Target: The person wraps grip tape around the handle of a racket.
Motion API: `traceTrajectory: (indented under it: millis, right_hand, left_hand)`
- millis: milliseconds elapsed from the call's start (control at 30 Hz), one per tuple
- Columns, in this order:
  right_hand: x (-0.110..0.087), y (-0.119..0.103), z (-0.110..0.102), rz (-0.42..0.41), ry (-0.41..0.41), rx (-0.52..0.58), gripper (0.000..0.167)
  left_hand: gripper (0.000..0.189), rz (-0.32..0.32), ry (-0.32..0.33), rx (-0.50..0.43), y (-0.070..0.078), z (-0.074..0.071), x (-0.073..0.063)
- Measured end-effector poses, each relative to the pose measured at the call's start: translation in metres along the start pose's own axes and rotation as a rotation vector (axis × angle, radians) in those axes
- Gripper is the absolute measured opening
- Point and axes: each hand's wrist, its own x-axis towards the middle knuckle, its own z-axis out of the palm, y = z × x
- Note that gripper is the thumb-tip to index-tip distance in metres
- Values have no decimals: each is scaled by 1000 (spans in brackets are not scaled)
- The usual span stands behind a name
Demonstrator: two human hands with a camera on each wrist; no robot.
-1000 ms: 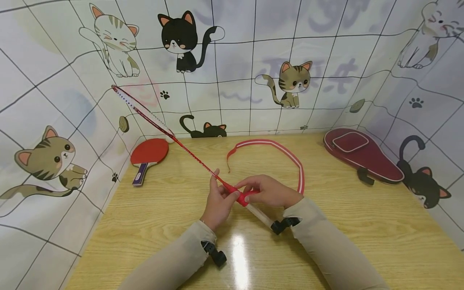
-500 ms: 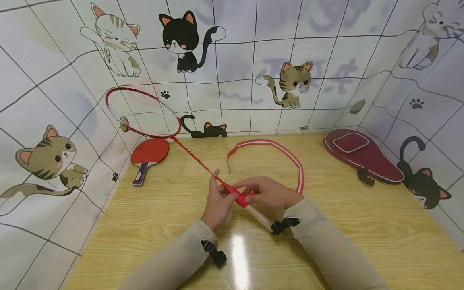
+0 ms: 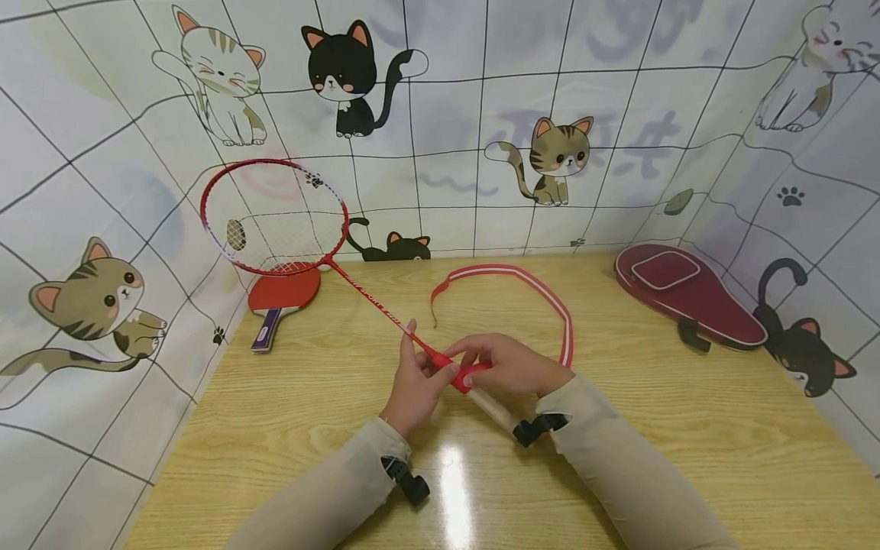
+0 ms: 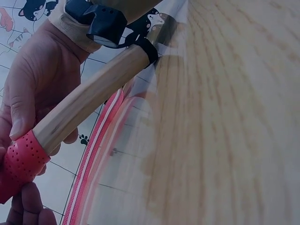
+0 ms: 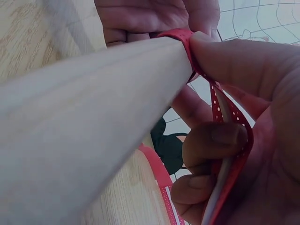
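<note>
We hold the red-framed badminton racket point(image 3: 323, 260) between our two hands above the pale wooden worktop point(image 3: 330, 405), its head raised toward the far left. Our left hand point(image 3: 415, 382) curls round the wrapped top of the handle, while our right hand point(image 3: 512, 365) pinches the red perforated grip tape point(image 5: 222, 115) against the bare wooden handle point(image 4: 91, 96).
</note>
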Motion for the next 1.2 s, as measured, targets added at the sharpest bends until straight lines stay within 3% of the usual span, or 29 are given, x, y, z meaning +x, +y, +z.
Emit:
traceTrajectory:
  millis: [400,700,1200]
  right_hand:
    - [-2,-1,-4,3,-26,5,53]
    - [-2,2,-4,23,-65,94,53]
    - [-2,1,-2,45,-22,69,46]
  left_hand:
    - [99,33,6,-61,1,2,0]
    - [101,49,-9,-76,1,1,-1]
    - [96,73,20,-36,2,2,-2]
